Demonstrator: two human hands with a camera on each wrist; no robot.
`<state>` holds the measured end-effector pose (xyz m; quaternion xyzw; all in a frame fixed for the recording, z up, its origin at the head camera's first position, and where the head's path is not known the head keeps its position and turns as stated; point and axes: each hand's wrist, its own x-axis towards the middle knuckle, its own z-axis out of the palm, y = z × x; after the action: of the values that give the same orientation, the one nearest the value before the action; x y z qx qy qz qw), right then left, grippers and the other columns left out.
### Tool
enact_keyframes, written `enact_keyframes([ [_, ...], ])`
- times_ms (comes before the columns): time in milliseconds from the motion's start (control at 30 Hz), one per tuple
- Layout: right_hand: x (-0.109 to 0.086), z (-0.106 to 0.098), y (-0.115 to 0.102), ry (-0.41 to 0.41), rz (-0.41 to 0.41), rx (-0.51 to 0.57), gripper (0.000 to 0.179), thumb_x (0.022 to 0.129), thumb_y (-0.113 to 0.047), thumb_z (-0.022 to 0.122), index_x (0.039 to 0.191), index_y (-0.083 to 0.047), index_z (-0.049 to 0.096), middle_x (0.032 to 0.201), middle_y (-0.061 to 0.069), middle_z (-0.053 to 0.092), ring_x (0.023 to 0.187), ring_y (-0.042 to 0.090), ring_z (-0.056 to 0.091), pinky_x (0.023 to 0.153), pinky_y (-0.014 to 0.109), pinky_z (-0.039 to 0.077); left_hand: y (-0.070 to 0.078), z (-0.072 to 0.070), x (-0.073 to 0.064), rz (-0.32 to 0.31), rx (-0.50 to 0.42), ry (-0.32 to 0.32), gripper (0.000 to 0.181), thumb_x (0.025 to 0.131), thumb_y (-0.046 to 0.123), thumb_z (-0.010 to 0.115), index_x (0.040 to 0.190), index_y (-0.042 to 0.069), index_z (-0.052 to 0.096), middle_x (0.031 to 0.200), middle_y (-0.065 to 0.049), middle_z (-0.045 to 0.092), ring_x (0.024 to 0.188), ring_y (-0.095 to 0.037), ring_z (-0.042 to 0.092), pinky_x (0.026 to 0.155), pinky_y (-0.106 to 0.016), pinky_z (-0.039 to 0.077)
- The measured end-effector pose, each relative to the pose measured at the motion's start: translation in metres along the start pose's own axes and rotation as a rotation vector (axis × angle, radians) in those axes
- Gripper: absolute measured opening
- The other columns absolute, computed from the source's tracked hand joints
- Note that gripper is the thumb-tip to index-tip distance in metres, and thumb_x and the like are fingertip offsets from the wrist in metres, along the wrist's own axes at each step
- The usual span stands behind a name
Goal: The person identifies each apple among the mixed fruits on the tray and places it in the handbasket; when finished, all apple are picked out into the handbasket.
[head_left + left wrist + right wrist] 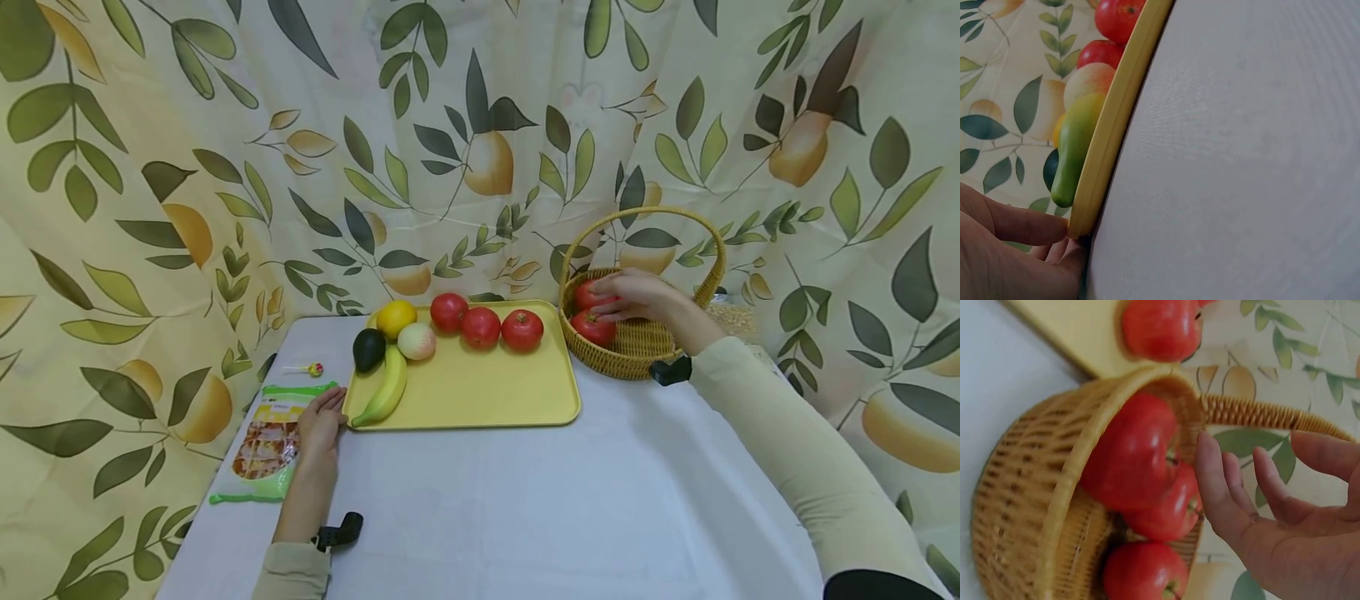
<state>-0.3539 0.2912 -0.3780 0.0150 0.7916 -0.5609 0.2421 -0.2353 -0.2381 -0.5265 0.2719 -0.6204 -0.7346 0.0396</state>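
My left hand (321, 421) grips the near left corner of a yellow tray (465, 400), its fingers (1029, 225) against the rim in the left wrist view. On the tray lie a banana (386, 390), an avocado (369, 350), a lemon (396, 318), a peach (417, 342) and three red round fruits (480, 327). Over the wicker basket (637, 354), my right hand (637, 296) hovers with loosely bent fingers and nothing in its grasp. Three red apples (1141, 450) sit inside the basket in the right wrist view, apart from the fingers.
A green-and-white food packet (266, 442) lies left of the tray, partly behind the left forearm. Beyond it is a small lollipop (311, 369). The basket's tall handle (645, 210) arches above the right hand. A leaf-patterned curtain (465, 242) hangs behind the white table (525, 517).
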Motion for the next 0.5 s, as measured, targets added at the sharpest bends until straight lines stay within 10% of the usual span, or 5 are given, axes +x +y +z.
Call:
enact_keyframes([
  [500,0.022,0.049,-0.021,-0.108,-0.074,-0.005,0.051,0.112,-0.019,0.046,0.154,0.010,0.039,0.157,0.032,0.041,0.135,0.041,0.055,0.116,0.055,0.041,0.000,0.000,-0.001,0.011,-0.029,-0.020,0.076,0.085,-0.025,0.039,0.157,-0.001,0.042,0.158,-0.019,0.048,0.147,-0.028,0.046,0.121,-0.035,0.038],
])
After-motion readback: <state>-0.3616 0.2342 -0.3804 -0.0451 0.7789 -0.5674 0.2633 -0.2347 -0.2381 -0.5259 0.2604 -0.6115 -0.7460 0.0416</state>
